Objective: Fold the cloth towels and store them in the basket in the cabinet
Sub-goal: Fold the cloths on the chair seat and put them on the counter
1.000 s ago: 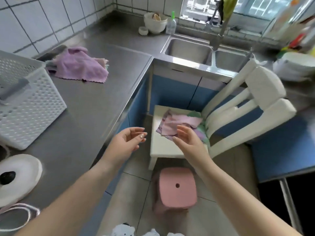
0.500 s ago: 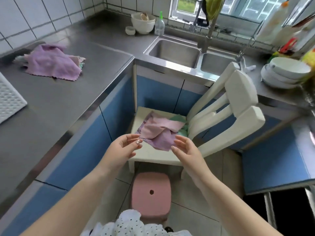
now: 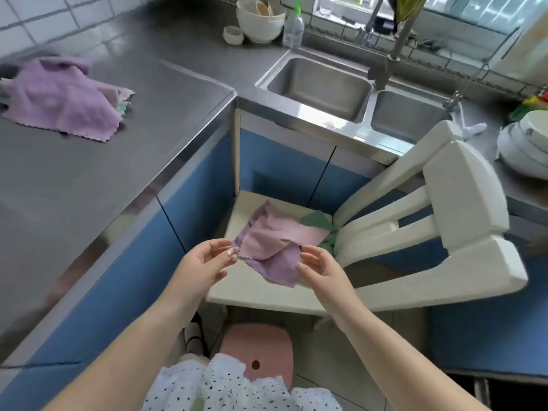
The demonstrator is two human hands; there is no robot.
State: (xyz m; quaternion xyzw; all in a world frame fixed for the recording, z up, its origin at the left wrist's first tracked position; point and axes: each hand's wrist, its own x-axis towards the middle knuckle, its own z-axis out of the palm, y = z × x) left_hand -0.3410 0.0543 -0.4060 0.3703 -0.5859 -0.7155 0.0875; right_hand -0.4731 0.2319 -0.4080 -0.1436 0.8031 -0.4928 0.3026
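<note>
Pink and purple cloths point(image 3: 275, 247) lie crumpled together on the seat of a white chair point(image 3: 462, 203), with a green cloth point(image 3: 317, 219) showing from under them near the chair back. We see the left hand point(image 3: 204, 262) at the near left corner of the pink cloth, its thumb and forefinger close together right at the scalloped edge; we cannot tell whether they already pinch the fabric. The right hand point(image 3: 323, 266) hovers at the right side of the purple cloth, fingers loosely spread and slightly curled, holding nothing that we can make out. On the steel counter point(image 3: 89, 188) to the left, well apart from the chair, a second pile of towels point(image 3: 62, 99) rests with a purple one on top. Behind the chair we see a double sink point(image 3: 320, 84), and white bowls point(image 3: 261, 19) stand beside it. A pink stool point(image 3: 258, 351) sits on the floor under the chair's front edge
</note>
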